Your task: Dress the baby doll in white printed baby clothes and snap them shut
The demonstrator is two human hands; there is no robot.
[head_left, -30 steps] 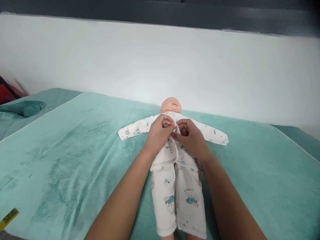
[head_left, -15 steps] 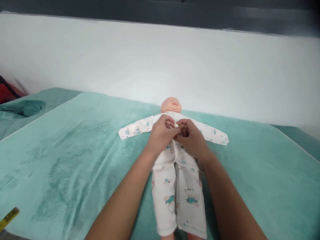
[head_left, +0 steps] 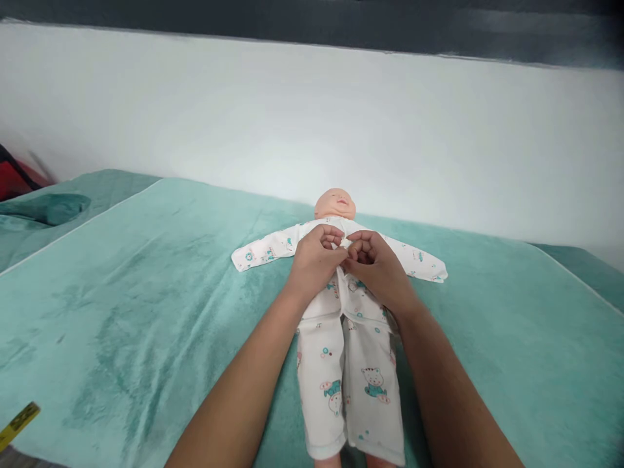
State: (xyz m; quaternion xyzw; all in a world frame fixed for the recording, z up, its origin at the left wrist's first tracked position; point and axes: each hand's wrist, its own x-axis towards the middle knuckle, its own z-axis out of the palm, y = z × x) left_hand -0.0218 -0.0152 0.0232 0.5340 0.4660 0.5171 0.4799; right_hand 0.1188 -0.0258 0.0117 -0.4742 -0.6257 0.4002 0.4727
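A baby doll (head_left: 335, 203) lies on its back, head toward the wall. It wears a white long-sleeved shirt (head_left: 263, 251) with small coloured prints, its sleeves spread out to both sides. Matching white trousers (head_left: 322, 383) cover its legs. Over the chest, my left hand (head_left: 319, 255) pinches the shirt's front opening between thumb and fingers. Close beside it, my right hand (head_left: 373, 263) pinches the other edge of the same opening. The fingertips of both hands nearly meet, and they hide whatever fastening is there.
The doll rests on a green plush bed cover (head_left: 146, 312). Behind it rises a white wall (head_left: 292, 117) with a dark band on top. A yellow strip with dark marks (head_left: 18, 426) is at the lower left. Something red and black (head_left: 17, 175) stands at the left edge.
Both hands stay at the shirt's chest. The right hand's fingers have shifted slightly, and the small pale bit between the fingertips shows less. The doll lies as before.
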